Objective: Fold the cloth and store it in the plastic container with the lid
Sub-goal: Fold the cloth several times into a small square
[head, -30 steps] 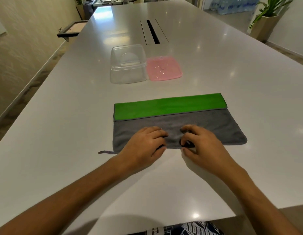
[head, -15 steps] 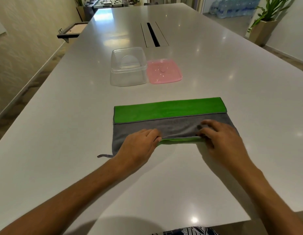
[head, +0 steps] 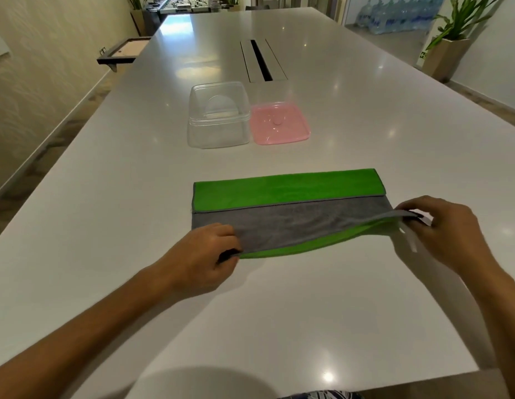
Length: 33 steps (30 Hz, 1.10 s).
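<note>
A green and grey cloth [head: 291, 217] lies folded lengthwise on the white table, green strip at the far side, grey panel nearer me. My left hand [head: 206, 254] pinches the near edge at its left end. My right hand [head: 440, 226] pinches the same edge at the right end and holds it raised, so the green underside shows. Beyond the cloth stands the clear plastic container [head: 217, 118], uncovered. Its pink lid [head: 279, 122] lies flat on the table just to the right of it.
The long white table [head: 106, 226] has a cable slot [head: 260, 60] in its middle, behind the container. A dark tray shelf [head: 122, 51] sticks out at the far left edge. A potted plant [head: 449, 50] stands on the floor at the right.
My hands slid apart from the middle of the cloth's near edge to its two ends. The near edge has lifted off the table, most at the right, showing green beneath.
</note>
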Motion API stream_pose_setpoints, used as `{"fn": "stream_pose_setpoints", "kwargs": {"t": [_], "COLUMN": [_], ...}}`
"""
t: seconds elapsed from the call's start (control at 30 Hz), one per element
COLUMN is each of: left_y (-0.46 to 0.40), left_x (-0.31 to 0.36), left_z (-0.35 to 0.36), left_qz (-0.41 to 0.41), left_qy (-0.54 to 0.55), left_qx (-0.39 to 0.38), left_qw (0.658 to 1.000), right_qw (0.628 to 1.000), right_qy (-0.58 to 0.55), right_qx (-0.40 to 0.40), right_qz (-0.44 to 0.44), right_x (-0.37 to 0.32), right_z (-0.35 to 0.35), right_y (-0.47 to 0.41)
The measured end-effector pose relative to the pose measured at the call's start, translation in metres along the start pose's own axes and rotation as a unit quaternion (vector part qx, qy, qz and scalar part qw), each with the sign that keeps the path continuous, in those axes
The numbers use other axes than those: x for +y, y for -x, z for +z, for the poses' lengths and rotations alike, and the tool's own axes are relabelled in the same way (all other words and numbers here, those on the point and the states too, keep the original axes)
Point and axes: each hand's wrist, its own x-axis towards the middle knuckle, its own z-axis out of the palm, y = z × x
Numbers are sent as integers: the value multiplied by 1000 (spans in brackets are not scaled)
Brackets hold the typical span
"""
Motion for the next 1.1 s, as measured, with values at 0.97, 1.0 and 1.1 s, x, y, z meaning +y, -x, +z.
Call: {"fn": "stream_pose_setpoints", "kwargs": {"t": [0.97, 1.0, 1.1], "left_y": [-38, -38, -36], "left_x": [-86, -85, -85], "left_z": [-5, -5, -4], "left_qz": [-295, -292, -279], "left_qy": [152, 150, 151], "left_qx": [232, 234, 239], "left_qw": [915, 915, 918], "right_qw": [990, 990, 988], "right_qy": [-53, -49, -53], "right_qx": [56, 63, 86], "right_qz": [120, 119, 120], "right_x": [12, 13, 13], "right_z": [48, 49, 50], "right_y": [-67, -66, -64]}}
